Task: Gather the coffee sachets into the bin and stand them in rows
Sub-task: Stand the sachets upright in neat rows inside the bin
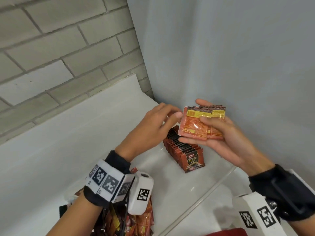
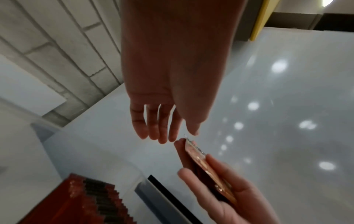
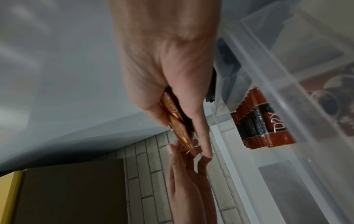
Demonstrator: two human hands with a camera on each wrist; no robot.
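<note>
Sachets in hand [image 1: 202,124]: small stack, backs up, yellow band along the far edge; held above the bin, over the far end of the row.
Right hand [image 1: 219,133]: grasps the stack, thumb [image 1: 207,120] pressed on top, fingers underneath; palm faces up.
Left hand [image 1: 153,128]: holds nothing, fingers relaxed and nearly straight; thumb tip [image 1: 178,114] at the stack's left edge, touching or just short of it, cannot tell which. In the left wrist view the fingertips [image 2: 161,138] hang just clear of the stack's corner [image 2: 188,141].
Row [image 1: 185,150]: red and black sachets standing upright, packed face to back, below and between the two hands; front one reads "D2X" and "BLACK".
Bin [image 1: 219,181]: clear plastic; holds the row; its near rim runs under the right wrist.
Loose sachets [image 1: 143,222]: heap outside the bin, under the left wrist.
Surroundings: grey brick wall [image 1: 59,48] beyond the left hand; plain pale wall [image 1: 238,48] beyond the right.
</note>
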